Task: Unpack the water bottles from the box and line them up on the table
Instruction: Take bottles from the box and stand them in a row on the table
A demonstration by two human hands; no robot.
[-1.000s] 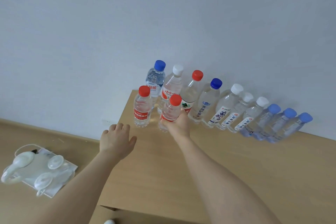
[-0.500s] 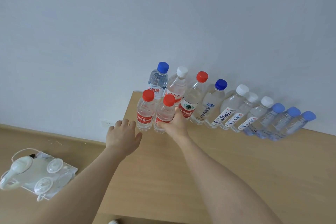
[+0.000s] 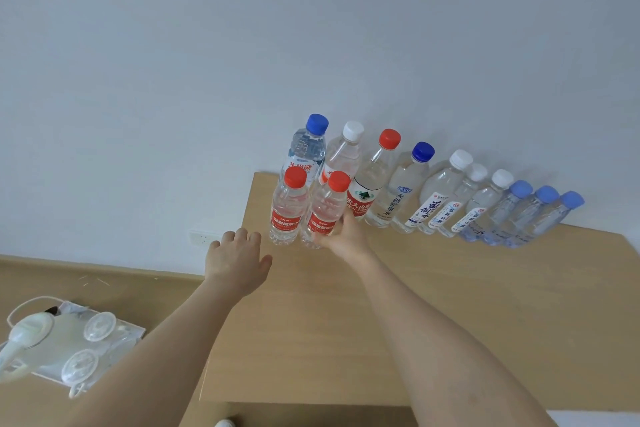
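Several water bottles stand in a row [image 3: 408,184] along the wall at the back of the wooden table [image 3: 433,315], with blue, white and red caps. In front of that row, at the table's left end, stand two small red-capped bottles with red labels. My right hand [image 3: 346,236] grips the right one [image 3: 325,208] low on its body. The left one [image 3: 289,210] stands free, right beside it. My left hand [image 3: 235,260] hovers just left of and below that bottle, fingers loosely curled, holding nothing. No box is in view.
The table's left edge [image 3: 239,246] runs just under my left hand. On the floor at the lower left lies a white device with a cord [image 3: 27,333] on a clear bag [image 3: 93,340]. A wall socket [image 3: 202,237] sits low on the wall.
My right hand has slid its red-capped bottle left until it stands close beside the other red-capped one. My left hand drifted slightly towards the bottles.
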